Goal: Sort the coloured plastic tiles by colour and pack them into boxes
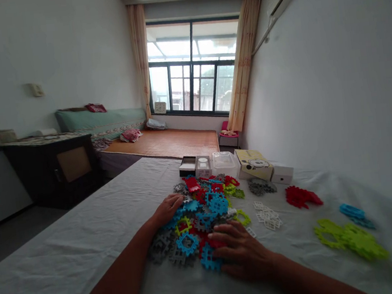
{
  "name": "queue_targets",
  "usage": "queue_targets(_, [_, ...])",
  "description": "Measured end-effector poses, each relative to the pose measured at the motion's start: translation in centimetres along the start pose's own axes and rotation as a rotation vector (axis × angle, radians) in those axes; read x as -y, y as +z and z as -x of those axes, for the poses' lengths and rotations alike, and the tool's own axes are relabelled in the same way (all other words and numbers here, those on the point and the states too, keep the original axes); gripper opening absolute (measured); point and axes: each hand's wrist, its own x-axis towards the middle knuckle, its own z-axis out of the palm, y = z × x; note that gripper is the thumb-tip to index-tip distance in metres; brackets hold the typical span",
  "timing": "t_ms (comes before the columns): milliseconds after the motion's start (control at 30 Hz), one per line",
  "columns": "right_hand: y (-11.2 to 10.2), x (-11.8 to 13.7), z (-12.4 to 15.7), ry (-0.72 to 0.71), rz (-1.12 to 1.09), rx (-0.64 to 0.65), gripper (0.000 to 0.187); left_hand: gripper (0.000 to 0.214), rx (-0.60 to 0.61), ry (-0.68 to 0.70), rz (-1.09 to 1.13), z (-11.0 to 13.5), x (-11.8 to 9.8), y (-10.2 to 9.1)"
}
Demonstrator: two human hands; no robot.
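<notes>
A mixed heap of flat plastic interlocking building pieces lies on the white cloth, with blue [187, 244], grey [161, 246], red [192, 183] and lime green [183, 226] ones jumbled together. My left hand [168, 209] rests against the heap's left side, fingers stretched out beside blue pieces. Over the near right side, my right hand [241, 250] lies with its fingers apart, touching red and blue pieces. Right of the heap are separate groups in one colour each: dark grey [261, 186], white [268, 216], red [301, 196], blue [356, 212] and lime green [351, 238].
Behind the heap stand an open black-edged box [188, 172], a small box with a round white item [204, 170], a clear plastic tub [224, 167], a yellow printed carton [253, 171] and a white box [283, 174]. A wall borders the right side.
</notes>
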Motion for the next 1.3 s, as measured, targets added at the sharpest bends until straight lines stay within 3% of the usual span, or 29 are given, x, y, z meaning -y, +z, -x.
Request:
queue_targets(67, [1.1, -1.5, -2.3, 0.003, 0.016, -0.102, 0.03, 0.056, 0.003, -0.006, 0.016, 0.0, -0.2, -0.3])
queue_targets(167, [2.2, -3.5, -6.0, 0.028, -0.019, -0.19, 0.028, 0.057, -0.014, -0.01, 0.037, -0.1, -0.3, -0.9])
queue_targets(300, [0.2, -6.5, -8.8, 0.236, -0.163, -0.349, 0.053, 0.064, -0.075, -0.054, 0.049, -0.3, 0.0, -1.5])
queue_targets(367, [-1.7, -8.6, -7.7, 0.392, -0.233, -0.343, 0.061, 0.065, -0.081, -0.06, 0.053, -0.3, 0.1, -1.5])
queue_targets(467, [-3.3, -11.8, -2.8, 0.584, -0.258, -0.116, 0.07, 0.063, -0.071, -0.045, 0.045, -0.2, 0.2, -1.2])
queue_targets(533, [-3.0, -13.0, 1.0, 0.649, -0.202, 0.062, 0.087, 0.061, -0.072, -0.045, 0.038, -0.3, 0.2, -1.1])
queue_targets(600, [-1.8, -13.0, 3.5, 0.658, -0.16, 0.152, 0.092, 0.06, -0.077, -0.053, 0.034, -0.3, 0.3, -1.0])
queue_targets(667, [-0.3, -12.2, 4.0, 0.651, -0.172, 0.122, 0.077, 0.059, -0.073, -0.056, 0.028, -0.4, 0.4, -1.0])
queue_targets(767, [1.2, -10.8, 1.8, 0.631, -0.247, -0.037, 0.05, 0.059, -0.073, -0.053, 0.019, -0.4, 0.5, -1.1])
queue_targets(867, [1.0, -11.3, -0.8, 0.622, -0.395, -0.145, 0.046, 0.059, -0.084, -0.06, 0.008, -0.2, 0.5, -1.1])
queue_targets(967, [0.1, -13.5, -1.8, 0.77, -0.276, -0.204, 0.033, 0.06, -0.082, -0.067, 0.007, -0.2, 0.5, -1.1])
queue_targets(1067, [0.1, -15.3, -1.8, 0.888, -0.054, -0.224, 0.034, 0.06, -0.075, -0.068, 0.008, -0.3, 0.5, -1.1])
queue_targets(1300, [0.6, -16.5, -3.8, 0.903, -0.024, -0.186, 0.036, 0.056, -0.082, -0.066, 0.0, -0.3, 0.7, -1.1])
